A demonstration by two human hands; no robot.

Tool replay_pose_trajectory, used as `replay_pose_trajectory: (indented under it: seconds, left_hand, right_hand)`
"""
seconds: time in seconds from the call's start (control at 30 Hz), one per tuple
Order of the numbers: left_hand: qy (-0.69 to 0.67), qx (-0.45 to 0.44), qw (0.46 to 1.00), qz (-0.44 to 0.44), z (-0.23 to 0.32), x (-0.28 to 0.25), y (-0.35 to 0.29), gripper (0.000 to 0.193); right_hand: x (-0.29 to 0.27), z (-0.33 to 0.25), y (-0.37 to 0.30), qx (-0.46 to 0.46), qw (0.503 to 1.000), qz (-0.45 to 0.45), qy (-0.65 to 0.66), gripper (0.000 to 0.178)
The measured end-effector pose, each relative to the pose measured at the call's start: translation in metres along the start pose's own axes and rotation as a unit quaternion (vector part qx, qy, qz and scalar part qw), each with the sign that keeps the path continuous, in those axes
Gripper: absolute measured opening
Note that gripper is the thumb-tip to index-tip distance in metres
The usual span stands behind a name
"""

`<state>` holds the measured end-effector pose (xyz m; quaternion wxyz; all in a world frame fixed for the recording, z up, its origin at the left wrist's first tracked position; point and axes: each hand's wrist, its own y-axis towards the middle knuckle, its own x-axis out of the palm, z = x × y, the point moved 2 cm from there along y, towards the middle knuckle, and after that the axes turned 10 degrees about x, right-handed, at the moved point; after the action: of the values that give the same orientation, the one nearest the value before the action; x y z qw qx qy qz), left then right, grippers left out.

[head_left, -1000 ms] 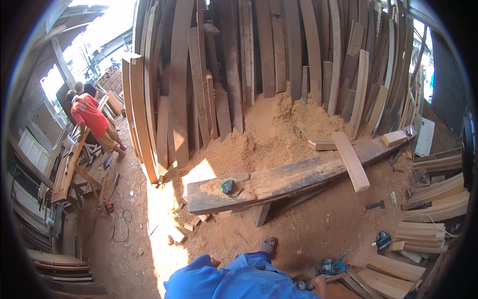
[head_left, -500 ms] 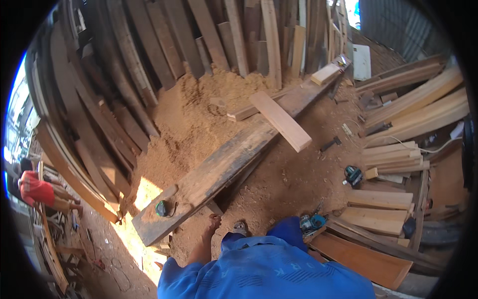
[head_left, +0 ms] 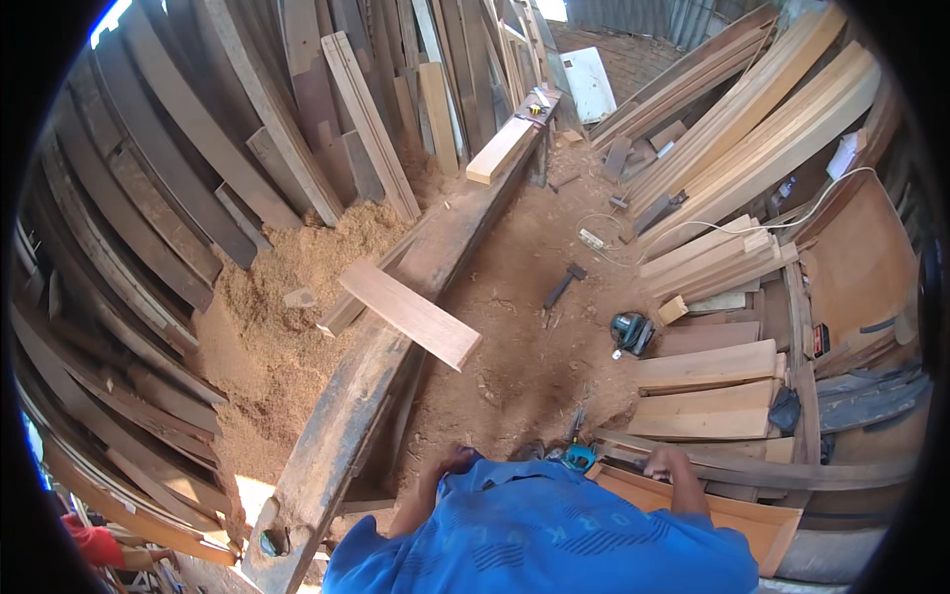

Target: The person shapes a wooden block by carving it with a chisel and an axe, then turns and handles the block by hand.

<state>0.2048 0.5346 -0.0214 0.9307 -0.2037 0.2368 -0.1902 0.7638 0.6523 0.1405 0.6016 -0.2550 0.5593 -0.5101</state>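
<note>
My left hand point(head_left: 458, 461) hangs close to my blue shirt point(head_left: 534, 515), near the long bench plank; its fingers are too small and partly hidden to read. My right hand point(head_left: 669, 462) is curled closed above a reddish-brown framed wooden panel point(head_left: 633, 492), with nothing visible in it. A teal power tool point(head_left: 577, 456) lies on the floor between my hands. Ahead, a pale planed board point(head_left: 411, 313) rests crosswise on the long worn bench plank point(head_left: 348, 421). A dark-and-green palm-sized object point(head_left: 274, 542) sits on the bench's near end.
A hammer point(head_left: 564, 285) and a teal corded-looking tool point(head_left: 631, 335) lie on the dusty floor. Stacked boards point(head_left: 705, 370) line the right, with a white cable point(head_left: 821, 218) across them. Upright planks point(head_left: 277, 109) and sawdust point(head_left: 277, 317) fill the left. A person in red point(head_left: 94, 543) stands far left.
My view has turned right, so the bench and boards sit further left. My right hand has come into sight over the panel. My left hand is now nearer my shirt.
</note>
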Motion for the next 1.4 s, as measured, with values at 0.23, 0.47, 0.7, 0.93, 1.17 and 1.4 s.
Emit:
replay_pose_trajectory:
  seconds: [0.23, 0.47, 0.7, 0.93, 1.17, 1.4]
  left_hand:
    - [-0.212, 0.063, 0.974, 0.054, 0.156, -0.065, 0.116, 0.058]
    - [-0.185, 0.111, 0.976, 0.033, 0.167, -0.106, 0.237, 0.051]
    - [-0.174, 0.138, 0.974, 0.049, 0.205, -0.18, 0.329, 0.053]
    - [0.034, 0.174, 0.982, 0.063, 0.276, -0.24, 0.386, 0.053]
    - [0.209, 0.193, 0.957, 0.06, 0.323, -0.218, 0.426, 0.074]
    - [0.268, 0.291, 0.914, 0.094, 0.36, -0.211, 0.469, 0.093]
  right_hand:
    - [-0.082, -0.044, 0.1, -0.079, 0.965, 0.156, 0.198, 0.027]
    - [-0.025, -0.156, 0.143, -0.31, 0.947, 0.071, 0.047, 0.028]
    - [-0.166, -0.117, 0.045, -0.146, 0.987, -0.057, 0.032, 0.029]
    - [-0.247, -0.058, 0.126, 0.106, 0.993, -0.048, -0.026, 0.026]
    - [-0.367, -0.217, 0.225, -0.177, 0.969, 0.173, -0.01, 0.038]
    - [-0.478, -0.395, 0.098, -0.416, 0.906, -0.077, -0.028, 0.038]
